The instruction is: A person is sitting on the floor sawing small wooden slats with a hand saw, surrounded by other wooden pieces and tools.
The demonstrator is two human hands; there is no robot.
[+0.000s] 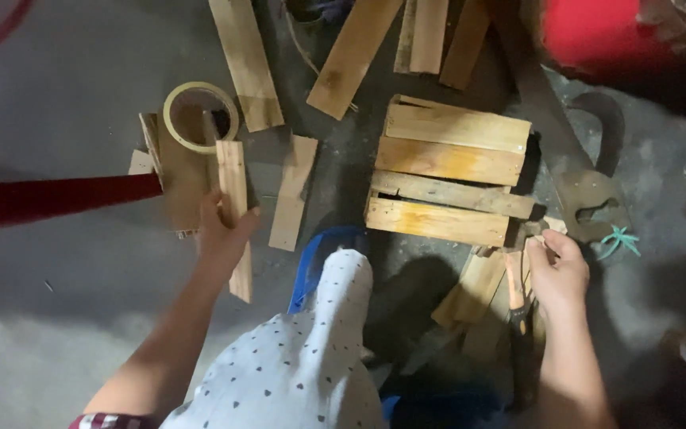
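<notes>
Beside left hand (pixel 220 232): tape roll (pixel 200 117).

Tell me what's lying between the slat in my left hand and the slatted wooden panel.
In the head view, one loose short plank lies on the concrete floor between them.

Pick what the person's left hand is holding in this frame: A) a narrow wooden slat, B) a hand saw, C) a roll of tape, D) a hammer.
A: the left hand grips a narrow wooden slat that stands lengthwise above the floor, while the roll of tape lies untouched on the wood pieces beyond it.
</notes>
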